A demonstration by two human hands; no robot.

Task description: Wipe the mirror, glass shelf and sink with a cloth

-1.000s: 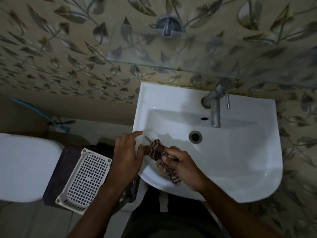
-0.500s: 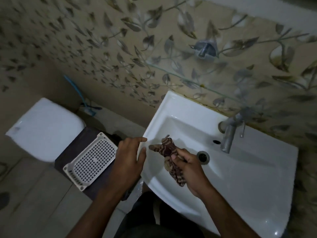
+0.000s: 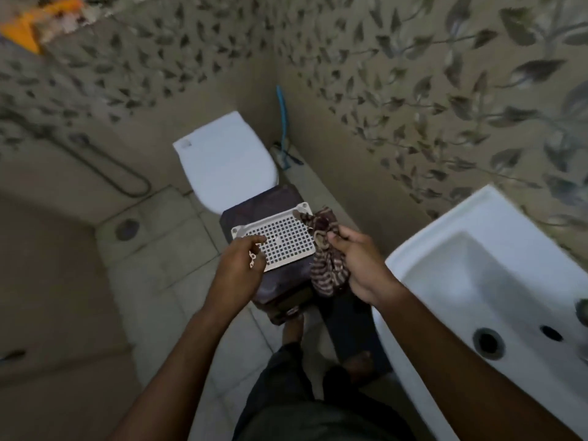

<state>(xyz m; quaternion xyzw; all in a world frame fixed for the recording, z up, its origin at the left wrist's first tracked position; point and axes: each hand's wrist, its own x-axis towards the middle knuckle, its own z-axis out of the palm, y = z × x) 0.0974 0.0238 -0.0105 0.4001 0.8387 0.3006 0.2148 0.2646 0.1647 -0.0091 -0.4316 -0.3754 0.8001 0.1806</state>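
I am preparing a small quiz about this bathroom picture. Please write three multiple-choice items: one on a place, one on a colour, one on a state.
1. Where does the white perforated plastic tray lie?
A. in the sink
B. on the dark stool beside the toilet
C. on the floor

2. What colour is the closed toilet lid?
A. white
B. orange
C. black

3. What is the right hand doing?
A. resting open on the sink
B. turning a tap
C. gripping the brown striped cloth

Answers: 1 B, the tray rests on the dark stool next to the toilet. 2 A, the lid shows plain white. 3 C, the fingers close on the cloth, away from the white ceramic sink; the left hand holds nothing.
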